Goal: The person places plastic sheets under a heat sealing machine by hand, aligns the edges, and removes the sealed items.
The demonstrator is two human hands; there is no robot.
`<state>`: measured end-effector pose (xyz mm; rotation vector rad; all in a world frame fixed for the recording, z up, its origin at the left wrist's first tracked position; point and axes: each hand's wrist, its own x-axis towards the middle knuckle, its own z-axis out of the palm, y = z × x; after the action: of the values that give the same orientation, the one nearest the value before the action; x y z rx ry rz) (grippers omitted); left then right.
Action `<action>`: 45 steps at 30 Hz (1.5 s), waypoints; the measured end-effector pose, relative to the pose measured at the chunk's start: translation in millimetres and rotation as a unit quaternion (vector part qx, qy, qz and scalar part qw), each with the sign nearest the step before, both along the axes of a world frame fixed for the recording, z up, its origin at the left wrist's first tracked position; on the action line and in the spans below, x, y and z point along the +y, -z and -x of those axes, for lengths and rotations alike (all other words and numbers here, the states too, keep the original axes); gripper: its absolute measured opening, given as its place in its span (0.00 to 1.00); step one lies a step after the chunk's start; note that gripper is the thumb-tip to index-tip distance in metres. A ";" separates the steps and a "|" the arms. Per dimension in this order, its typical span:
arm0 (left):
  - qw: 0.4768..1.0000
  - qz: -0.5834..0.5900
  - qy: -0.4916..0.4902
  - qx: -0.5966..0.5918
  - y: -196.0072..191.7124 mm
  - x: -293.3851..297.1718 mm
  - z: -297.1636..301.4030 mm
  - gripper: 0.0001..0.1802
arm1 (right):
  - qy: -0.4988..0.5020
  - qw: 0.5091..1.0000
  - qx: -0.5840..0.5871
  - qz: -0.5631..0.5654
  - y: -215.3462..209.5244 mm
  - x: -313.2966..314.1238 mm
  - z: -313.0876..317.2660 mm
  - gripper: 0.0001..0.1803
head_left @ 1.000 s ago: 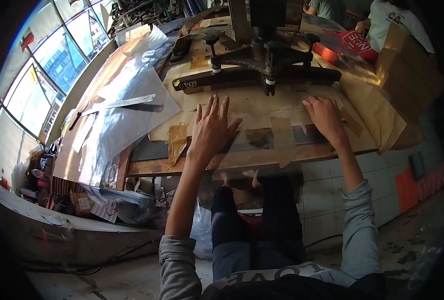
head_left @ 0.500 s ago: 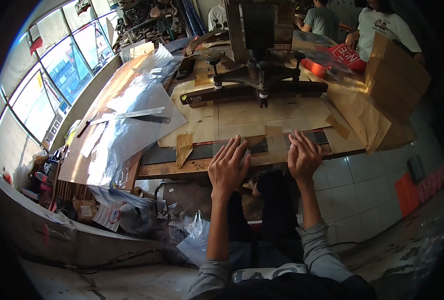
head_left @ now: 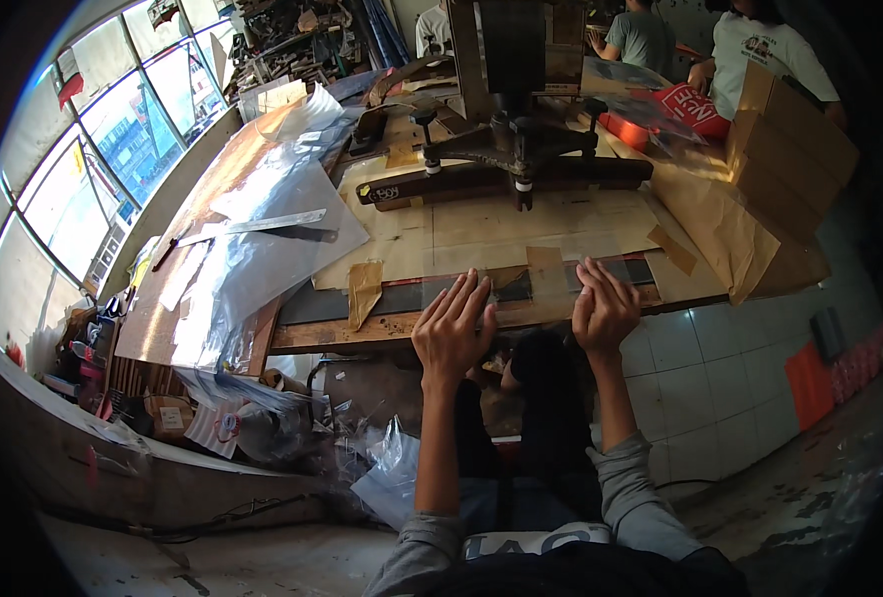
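Fingers of your left hand [head_left: 453, 323] and right hand [head_left: 606, 310] extend side by side at the near edge of your worktable [head_left: 382, 336], hands apart. Clear sheet [head_left: 507, 291] lies between them; whether you grip it, I cannot tell. Dark bar [head_left: 402, 189] spans the board's [head_left: 461, 234] far side.

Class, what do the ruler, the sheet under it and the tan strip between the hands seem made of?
Ruler: probably metal, smooth; silvery grey. Sheet: likely plastic, fairly glossy; translucent, catching light. Strip: perhaps paper or tape, matt; flat tan, little shine.
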<state>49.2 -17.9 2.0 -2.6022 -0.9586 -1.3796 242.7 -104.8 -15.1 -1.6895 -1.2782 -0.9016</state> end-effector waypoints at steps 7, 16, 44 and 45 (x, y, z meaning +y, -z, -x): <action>0.999 -0.040 -0.013 0.006 7.9 4.9 -0.2 0.16 | -0.001 1.000 0.000 -0.008 1.0 0.6 -0.4 0.15; 0.999 -0.042 -0.011 -0.007 8.4 4.7 -0.6 0.15 | -0.003 1.000 0.001 -0.014 0.4 1.5 -0.2 0.15; 0.999 -0.034 -0.006 -0.014 7.3 4.1 -0.6 0.15 | 0.003 1.000 0.003 -0.014 2.1 1.0 -0.5 0.15; 0.999 -0.034 -0.006 -0.014 7.4 4.3 -0.4 0.15 | 0.003 1.000 0.003 -0.014 1.9 1.1 -0.1 0.15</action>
<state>49.6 -13.7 -5.4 -2.5299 -0.9118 -1.4236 242.8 -103.6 -17.0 -1.6728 -1.2528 -0.9136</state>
